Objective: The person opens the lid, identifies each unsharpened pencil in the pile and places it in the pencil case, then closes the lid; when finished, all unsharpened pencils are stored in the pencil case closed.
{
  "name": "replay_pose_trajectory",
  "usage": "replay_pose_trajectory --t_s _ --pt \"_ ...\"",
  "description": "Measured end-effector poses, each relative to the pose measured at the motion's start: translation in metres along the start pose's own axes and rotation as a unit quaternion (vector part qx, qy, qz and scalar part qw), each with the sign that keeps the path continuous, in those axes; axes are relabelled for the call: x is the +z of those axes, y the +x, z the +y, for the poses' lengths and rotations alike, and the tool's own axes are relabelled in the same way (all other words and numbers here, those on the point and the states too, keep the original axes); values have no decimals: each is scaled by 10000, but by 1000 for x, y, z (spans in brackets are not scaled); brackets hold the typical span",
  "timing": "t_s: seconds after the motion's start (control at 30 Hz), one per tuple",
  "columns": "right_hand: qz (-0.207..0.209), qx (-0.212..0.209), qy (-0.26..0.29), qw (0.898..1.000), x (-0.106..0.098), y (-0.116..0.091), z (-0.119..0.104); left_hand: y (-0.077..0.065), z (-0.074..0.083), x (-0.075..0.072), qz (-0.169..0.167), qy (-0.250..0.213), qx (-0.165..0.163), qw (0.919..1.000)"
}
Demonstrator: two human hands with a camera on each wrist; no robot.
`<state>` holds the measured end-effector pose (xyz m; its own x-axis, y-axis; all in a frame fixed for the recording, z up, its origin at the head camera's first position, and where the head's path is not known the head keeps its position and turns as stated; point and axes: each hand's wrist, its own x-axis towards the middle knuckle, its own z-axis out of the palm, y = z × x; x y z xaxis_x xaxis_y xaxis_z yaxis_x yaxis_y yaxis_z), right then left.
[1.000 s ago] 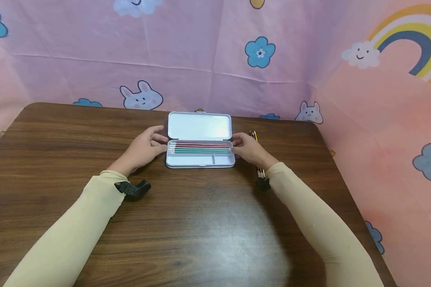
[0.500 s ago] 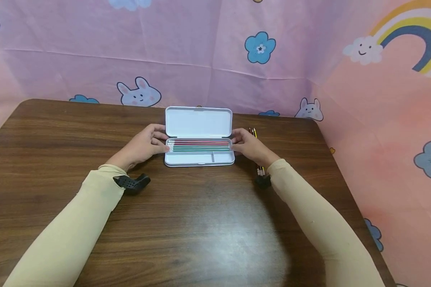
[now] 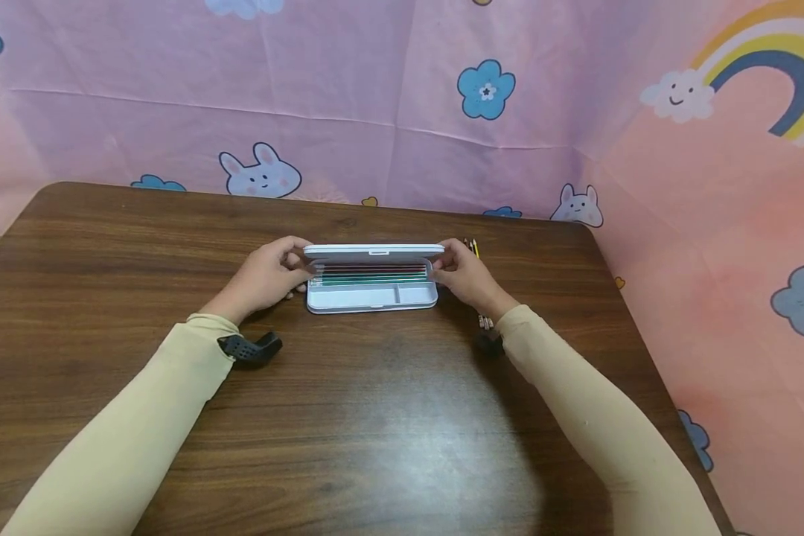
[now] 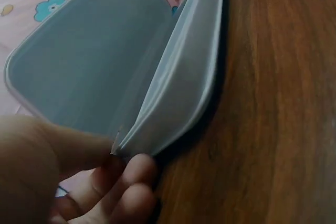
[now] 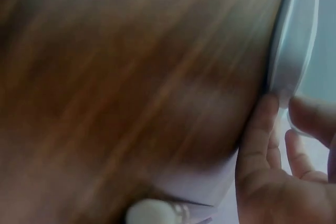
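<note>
A white pencil case [image 3: 351, 298] lies on the table, its lid [image 3: 375, 250] tilted partway down over the tray. Red and green pencils [image 3: 375, 277] lie side by side in the back compartment; the front compartments hold nothing visible. At the case's left end my left hand [image 3: 266, 275] grips the lid and corner between thumb and fingers. My right hand [image 3: 467, 277] holds the right end the same way, thumb near the tray rim and fingers behind the lid. In the left wrist view the lid's inner side [image 4: 100, 51] faces the camera.
Several loose pencils [image 3: 485, 321] lie on the brown wooden table [image 3: 348, 417] under the right wrist, partly hidden by the hand. A pink and purple patterned cloth [image 3: 348, 89] hangs behind the table and along its right side.
The lid has swung forward and down from its leaned-back position, with both hands following its ends. The case and the loose pencils stay in place; the view has shifted slightly.
</note>
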<state>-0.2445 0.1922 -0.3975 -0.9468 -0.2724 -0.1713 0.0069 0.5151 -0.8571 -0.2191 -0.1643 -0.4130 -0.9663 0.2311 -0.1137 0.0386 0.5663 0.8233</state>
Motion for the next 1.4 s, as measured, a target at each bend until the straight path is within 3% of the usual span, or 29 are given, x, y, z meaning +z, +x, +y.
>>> replay_pose_trajectory --t_s 0.17,0.23,0.3,0.43,0.53,0.6,0.7,0.9,1.4 --pt "117 -12 -265 9996 -1 -3 1 -6 5 -4 -263 -1026 -367 9937" --pt "149 -21 -295 9995 -3 -4 1 -10 12 -4 -356 -1174 -460 9914" --pt "118 4 -243 9996 -5 -5 3 -13 18 -4 -386 -1030 -457 9929" --pt "-223 212 574 9979 -13 -7 5 -13 20 -2 -423 -1004 -328 9935" --pt "-622 385 1315 9886 -20 -9 4 -12 16 -3 -475 -1157 -249 9918" --pt "-850 452 1489 9842 -24 -10 2 -12 13 -3 -538 -1119 -265 9919" --pt "-1059 456 1095 9873 -26 -13 1 -12 11 -5 -587 -702 -306 9953" --pt "-906 485 -82 9947 -23 -18 -4 -11 12 -4 -678 15 -42 9977" --pt "-734 365 -727 9940 -10 -22 -12 -14 22 3 -559 522 59 9971"
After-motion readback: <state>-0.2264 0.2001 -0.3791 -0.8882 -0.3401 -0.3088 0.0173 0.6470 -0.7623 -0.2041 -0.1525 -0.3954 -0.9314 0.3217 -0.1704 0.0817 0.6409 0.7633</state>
